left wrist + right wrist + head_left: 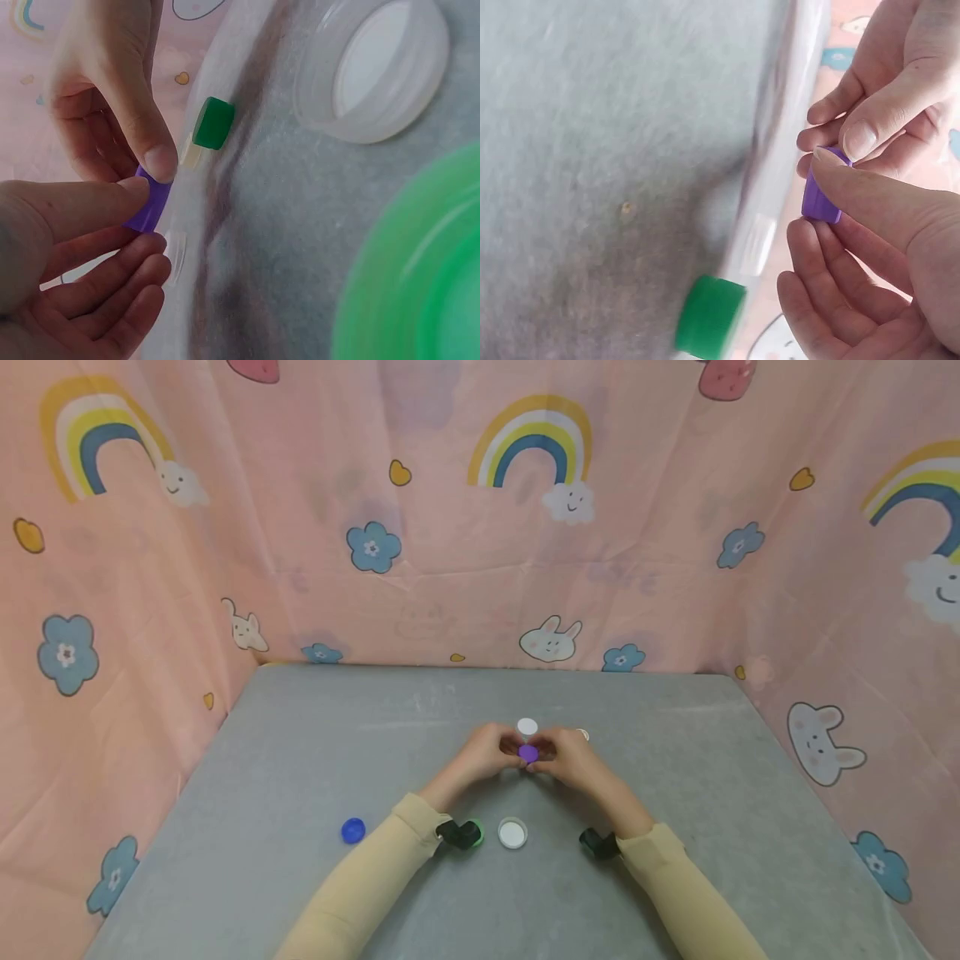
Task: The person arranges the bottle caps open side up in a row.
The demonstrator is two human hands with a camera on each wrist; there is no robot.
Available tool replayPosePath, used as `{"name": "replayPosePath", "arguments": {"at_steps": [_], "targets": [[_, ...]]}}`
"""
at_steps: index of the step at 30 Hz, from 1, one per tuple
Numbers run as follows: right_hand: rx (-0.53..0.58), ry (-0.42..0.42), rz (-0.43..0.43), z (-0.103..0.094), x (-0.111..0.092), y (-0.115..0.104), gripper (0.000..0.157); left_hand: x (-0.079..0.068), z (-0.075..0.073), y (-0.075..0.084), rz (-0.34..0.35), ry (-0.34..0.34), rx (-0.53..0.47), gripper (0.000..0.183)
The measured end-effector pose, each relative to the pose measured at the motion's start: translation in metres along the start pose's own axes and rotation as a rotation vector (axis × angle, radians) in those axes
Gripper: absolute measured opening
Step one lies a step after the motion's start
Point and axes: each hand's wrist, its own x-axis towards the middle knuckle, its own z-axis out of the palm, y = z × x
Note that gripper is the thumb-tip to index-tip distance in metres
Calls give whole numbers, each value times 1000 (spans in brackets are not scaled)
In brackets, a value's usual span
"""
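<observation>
Both hands meet over the middle of the table around a small purple bottle cap (528, 754). My left hand (483, 751) pinches it from the left, thumb on top and fingers beneath, as the left wrist view shows. From the other side my right hand (567, 753) also pinches the cap, with its thumb against the rim (826, 196). A white round lid (527, 727) lies just beyond the hands. A green screw cap (214, 124) is near the right hand in both wrist views; in the head view it is not seen.
Nearer on the grey table (285, 777) lie a blue cap (353, 831), a white lid with a clear rim (513, 834) and a green lid (478, 834) partly behind the left wrist camera. Another pale lid (584, 736) peeks out beyond the right hand. Patterned pink cloth (450, 602) surrounds the table.
</observation>
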Motion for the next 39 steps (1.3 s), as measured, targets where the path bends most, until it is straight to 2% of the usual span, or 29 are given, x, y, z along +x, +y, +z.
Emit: {"name": "replayPosePath", "arguments": {"at_steps": [7, 16, 30, 39], "targets": [[19, 4, -2, -3, -10, -13, 28, -14, -2, 6, 14, 16, -30, 20], [-3, 44, -8, -1, -25, -26, 30, -33, -5, 18, 21, 28, -16, 21], [32, 34, -64, 7, -40, -32, 29, -51, 3, 13, 18, 9, -101, 23], [63, 23, -55, 8, -51, -33, 30, -58, 8, 14, 13, 7, -91, 23]]}}
